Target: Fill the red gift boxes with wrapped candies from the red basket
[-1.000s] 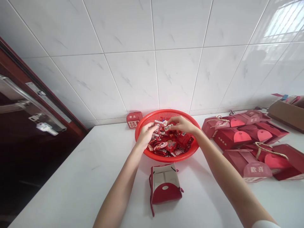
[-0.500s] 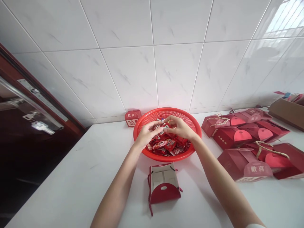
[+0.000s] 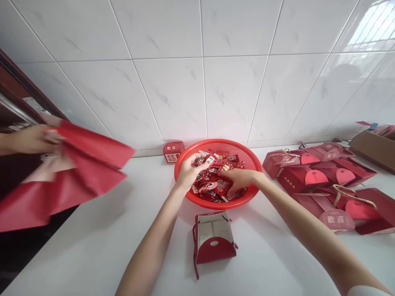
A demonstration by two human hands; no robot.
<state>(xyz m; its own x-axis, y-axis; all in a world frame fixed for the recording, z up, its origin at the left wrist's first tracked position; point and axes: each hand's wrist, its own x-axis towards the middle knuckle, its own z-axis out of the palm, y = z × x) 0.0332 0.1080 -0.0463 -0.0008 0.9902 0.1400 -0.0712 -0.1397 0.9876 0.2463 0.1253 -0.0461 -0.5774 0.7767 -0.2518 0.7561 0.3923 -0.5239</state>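
My left hand (image 3: 189, 174) pinches a small red-and-white wrapped candy (image 3: 210, 160) over the left side of a red plastic basket (image 3: 256, 164). Down inside the basket, my right hand (image 3: 242, 177) reaches among the wrapped candies (image 3: 212, 187), thumb apart from the fingers, whose tips are partly hidden. A red packet with gold print (image 3: 227, 165) lies right by those fingertips. In front of the basket, between my forearms, stands an open red gift box (image 3: 215, 250) with a pale inside and a red cord at its side.
At the left, another person's hand (image 3: 33, 139) holds blurred red folded card or bags (image 3: 89, 164) over the table edge. A small red box (image 3: 173, 152) stands by the tiled wall. Several red gift boxes (image 3: 308, 176) crowd the right side, near a brown carton (image 3: 373, 148).
My hands have parted: the left keeps a candy at the basket's left, while the right has dropped lower into the candies. Another person's hand with red card has come in from the left.
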